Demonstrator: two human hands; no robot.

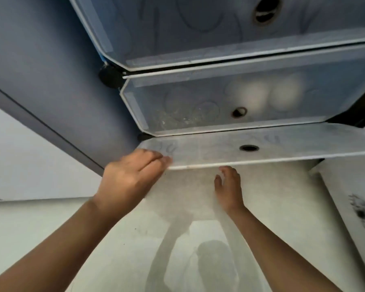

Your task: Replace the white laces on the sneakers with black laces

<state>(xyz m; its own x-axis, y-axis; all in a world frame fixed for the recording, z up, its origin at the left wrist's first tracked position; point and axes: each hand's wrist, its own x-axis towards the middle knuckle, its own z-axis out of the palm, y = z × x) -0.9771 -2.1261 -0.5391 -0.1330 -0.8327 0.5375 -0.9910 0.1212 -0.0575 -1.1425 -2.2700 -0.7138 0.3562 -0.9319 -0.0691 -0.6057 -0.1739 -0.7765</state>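
Translucent plastic cabinet door (261, 148) swings out flat at the bottom of a stacked cabinet (219, 49), and the left hand (131, 178) lies on its near left corner, fingers (156, 160) straight and together, touching the edge. Two pale rounded shapes (268, 95), possibly the sneakers, blur behind the shut door above, well beyond both hands. Pale floor (51, 228) below carries the person's shadow. Right hand (229, 186) hovers just under the door's front edge, fingers loose and apart, holding nothing.
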